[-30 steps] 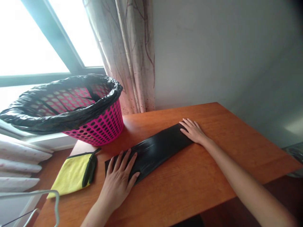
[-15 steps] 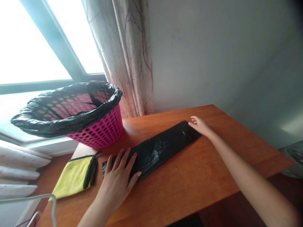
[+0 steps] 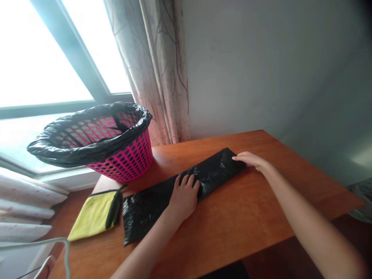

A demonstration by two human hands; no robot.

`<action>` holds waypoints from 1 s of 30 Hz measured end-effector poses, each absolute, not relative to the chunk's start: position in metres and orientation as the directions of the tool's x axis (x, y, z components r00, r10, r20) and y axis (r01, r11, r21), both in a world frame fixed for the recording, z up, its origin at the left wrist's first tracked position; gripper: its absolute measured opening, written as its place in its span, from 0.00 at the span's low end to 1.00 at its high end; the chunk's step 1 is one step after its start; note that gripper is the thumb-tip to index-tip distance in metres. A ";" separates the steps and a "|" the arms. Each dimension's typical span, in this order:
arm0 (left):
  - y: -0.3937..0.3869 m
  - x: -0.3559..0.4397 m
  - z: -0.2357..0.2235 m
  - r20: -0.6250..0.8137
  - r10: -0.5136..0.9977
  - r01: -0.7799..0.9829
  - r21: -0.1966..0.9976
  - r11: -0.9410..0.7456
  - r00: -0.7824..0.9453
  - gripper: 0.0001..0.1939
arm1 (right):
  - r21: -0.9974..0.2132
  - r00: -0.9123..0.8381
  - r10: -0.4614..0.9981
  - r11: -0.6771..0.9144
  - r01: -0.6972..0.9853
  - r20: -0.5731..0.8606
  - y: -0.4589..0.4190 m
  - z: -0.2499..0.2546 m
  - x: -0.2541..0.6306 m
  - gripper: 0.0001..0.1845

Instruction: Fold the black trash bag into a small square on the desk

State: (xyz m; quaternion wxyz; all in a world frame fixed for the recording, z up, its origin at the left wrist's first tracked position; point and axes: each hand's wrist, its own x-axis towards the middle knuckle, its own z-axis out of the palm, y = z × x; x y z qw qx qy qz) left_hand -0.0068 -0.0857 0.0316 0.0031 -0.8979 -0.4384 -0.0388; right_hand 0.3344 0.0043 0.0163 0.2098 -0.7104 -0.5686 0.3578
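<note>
A black plastic bag (image 3: pixel 215 170), folded into a long flat strip, lies slantwise across the wooden table. My left hand (image 3: pixel 184 195) rests on the middle of the strip, palm down, its fingers a little bent and apart. At the far right end my right hand (image 3: pixel 251 159) pinches the edge of the bag, thumb on top and the other fingers partly hidden at the side. Left of the strip lies a folded yellow cloth (image 3: pixel 93 215) with a dark border.
A pink mesh basket (image 3: pixel 135 157) lined with a black bag (image 3: pixel 72 155) stands at the table's back left, by the window. Behind are a curtain (image 3: pixel 162 77) and a grey wall (image 3: pixel 261 69). A white bent rod (image 3: pixel 66 252) crosses the lower left corner.
My left hand has slid right from the strip's near end to its middle, baring that end. My right hand has lowered slightly and closed on the far end.
</note>
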 end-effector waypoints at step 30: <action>-0.124 -0.034 0.049 0.243 0.830 0.816 0.183 -0.548 0.502 0.20 | 0.006 -0.342 0.767 0.404 0.915 0.543 -0.077 0.173 0.176 0.15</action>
